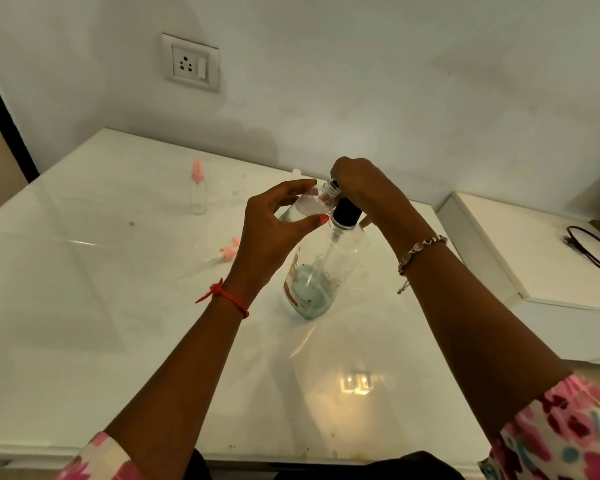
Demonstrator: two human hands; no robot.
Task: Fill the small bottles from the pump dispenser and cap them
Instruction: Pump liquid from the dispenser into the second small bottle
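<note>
A clear pump dispenser [312,282] with a black collar stands in the middle of the white table, a little pale liquid in its base. My right hand [364,185] rests curled over its pump head, hiding the nozzle. My left hand [274,226] grips a small clear bottle [302,207], tilted with its open threaded neck up against the pump head. A second small bottle [198,188] with a pink cap stands upright at the back left. A loose pink cap [228,251] with a thin tube lies on the table left of the dispenser.
The glossy white table [118,341] meets a white wall with a power socket [190,63]. A raised white ledge [534,258] sits at the right with a dark cable [589,244] on it. Another small pale object stands half hidden behind my left hand.
</note>
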